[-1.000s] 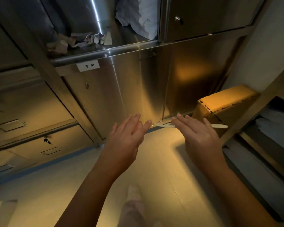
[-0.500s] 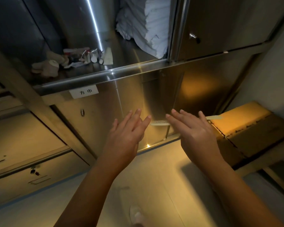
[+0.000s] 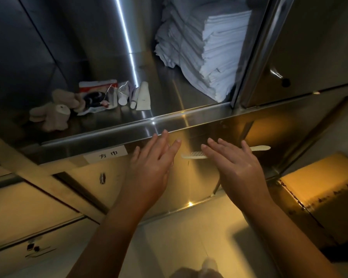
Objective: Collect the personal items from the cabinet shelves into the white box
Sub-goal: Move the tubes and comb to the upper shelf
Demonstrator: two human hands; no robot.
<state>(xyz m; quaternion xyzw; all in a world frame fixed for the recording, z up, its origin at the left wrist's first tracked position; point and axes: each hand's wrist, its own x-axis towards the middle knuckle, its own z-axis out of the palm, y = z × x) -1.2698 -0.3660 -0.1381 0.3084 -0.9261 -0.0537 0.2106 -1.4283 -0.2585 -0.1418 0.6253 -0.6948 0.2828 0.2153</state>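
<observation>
My right hand (image 3: 235,167) holds a cream comb (image 3: 193,156) under its palm, teeth end poking left and handle sticking out to the right. My left hand (image 3: 153,165) is beside it with fingers apart and nothing in it, fingertips just below the steel shelf edge (image 3: 189,119). On the open shelf lie a beige plush toy (image 3: 52,113), a red and white packet (image 3: 97,96), small tubes (image 3: 127,95) and a cream tube (image 3: 144,96). The white box is out of sight.
A tall stack of folded white towels (image 3: 215,49) fills the shelf's right side. A shut steel door (image 3: 319,49) is at the right, steel drawers (image 3: 28,209) at the lower left. A cardboard box (image 3: 321,189) sits on the floor at the right.
My view has tilted up toward the open shelf. Both hands have risen from near the cabinet's base to just under the shelf edge, the comb still in my right hand.
</observation>
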